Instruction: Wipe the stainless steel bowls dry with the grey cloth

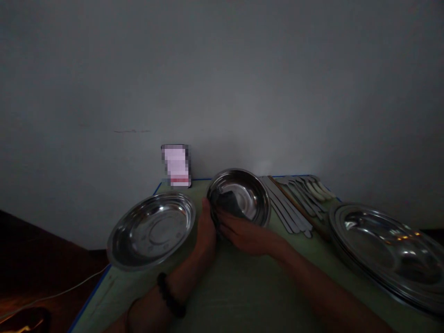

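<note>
A shiny steel bowl (243, 194) is tilted up on its edge at the middle of the green table (229, 296), its hollow facing me. My left hand (205, 229) grips its left rim, a dark bead bracelet on that wrist. My right hand (244, 233) lies against the bowl's lower front, fingers pointing left and pressed on the rim. A dark patch, perhaps a cloth, shows inside the bowl under the fingers; I cannot make it out.
A wide steel plate (152, 229) lies left of the bowl. A stack of large steel plates (388, 252) sits at the right. Several knives and spoons (298, 199) lie in a row behind. A blurred card (176, 165) leans on the wall.
</note>
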Demonstrator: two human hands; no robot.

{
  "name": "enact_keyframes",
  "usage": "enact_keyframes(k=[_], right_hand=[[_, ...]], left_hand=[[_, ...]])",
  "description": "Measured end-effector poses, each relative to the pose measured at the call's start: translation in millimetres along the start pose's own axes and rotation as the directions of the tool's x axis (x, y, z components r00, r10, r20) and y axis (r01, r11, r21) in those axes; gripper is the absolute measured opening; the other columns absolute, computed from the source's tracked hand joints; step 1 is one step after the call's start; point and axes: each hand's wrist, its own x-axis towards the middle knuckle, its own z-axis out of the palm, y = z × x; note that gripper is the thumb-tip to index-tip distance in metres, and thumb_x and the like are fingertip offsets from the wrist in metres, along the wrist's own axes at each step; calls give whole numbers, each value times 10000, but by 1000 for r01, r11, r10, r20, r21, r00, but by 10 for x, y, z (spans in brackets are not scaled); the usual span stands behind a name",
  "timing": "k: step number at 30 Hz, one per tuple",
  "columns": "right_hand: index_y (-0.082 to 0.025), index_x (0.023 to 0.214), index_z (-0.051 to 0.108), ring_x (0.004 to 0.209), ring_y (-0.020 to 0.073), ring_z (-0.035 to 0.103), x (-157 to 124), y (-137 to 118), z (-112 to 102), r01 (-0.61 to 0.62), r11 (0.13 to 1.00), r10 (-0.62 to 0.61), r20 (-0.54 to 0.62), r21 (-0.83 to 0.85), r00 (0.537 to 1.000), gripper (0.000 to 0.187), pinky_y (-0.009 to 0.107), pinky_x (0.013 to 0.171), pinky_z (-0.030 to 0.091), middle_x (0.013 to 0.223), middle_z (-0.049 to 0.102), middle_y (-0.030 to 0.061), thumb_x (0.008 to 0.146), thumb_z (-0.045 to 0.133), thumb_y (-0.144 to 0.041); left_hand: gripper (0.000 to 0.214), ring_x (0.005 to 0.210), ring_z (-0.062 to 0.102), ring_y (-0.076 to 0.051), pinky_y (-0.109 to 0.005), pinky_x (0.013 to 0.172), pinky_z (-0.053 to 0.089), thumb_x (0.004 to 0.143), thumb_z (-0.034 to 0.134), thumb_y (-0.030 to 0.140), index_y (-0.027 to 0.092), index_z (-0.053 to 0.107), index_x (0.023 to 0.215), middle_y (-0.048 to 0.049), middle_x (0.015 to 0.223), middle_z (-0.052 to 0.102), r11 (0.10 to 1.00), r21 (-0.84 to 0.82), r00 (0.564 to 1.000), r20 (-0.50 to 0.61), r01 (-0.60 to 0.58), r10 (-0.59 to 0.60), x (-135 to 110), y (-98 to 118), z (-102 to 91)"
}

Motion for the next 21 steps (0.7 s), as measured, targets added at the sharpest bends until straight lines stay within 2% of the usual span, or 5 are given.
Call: enact_keyframes(k=[3,6,10,14,21], right_hand=[[-120,1459,352,1397,161,341,-267,-35,-131,2,999,-5,89,38,996,497,353,1164,295,1517,373,96,974,363,-229],[-124,1386,478,1321,224,466,-502,-10,-158,-117,980,131,85,-159,988,451,410,1121,370,1427,501,115,950,413,-219],[-86,1213,633,1356,330,403,-564,101,-128,-340,829,304,-152,-444,940,368,539,1052,409,1431,477,179,933,425,-203],[-55,1066,672,1413,335,295,-370,240,-131,-431,747,260,-375,-505,890,284,520,1053,404,1539,287,197,891,469,-150],[-59,1133,643,1402,354,311,-304,259,6,-441,745,209,-454,-500,866,315,529,1094,356,1555,257,202,900,441,-123]], left_hand=[[754,1169,604,-318,-489,1077,394,846,304,731,134,677,1117,-147,1159,707,994,-31,993,-62,102,-103,-50,50,30],[670,1200,579,-327,-503,1087,375,837,399,702,152,689,1087,-135,1179,700,985,-63,980,-111,161,-167,-89,79,60],[624,1246,545,-300,-482,1115,343,852,403,677,186,676,1123,-99,1241,675,985,-96,986,-71,146,-153,-108,111,87],[614,1263,535,-284,-454,1132,323,853,405,680,205,680,1129,-87,1242,677,983,-126,991,4,137,-137,-109,120,90],[674,1287,514,-259,-416,1120,359,888,340,663,173,583,1281,-95,1360,593,967,-207,989,14,148,-148,-86,36,103]])
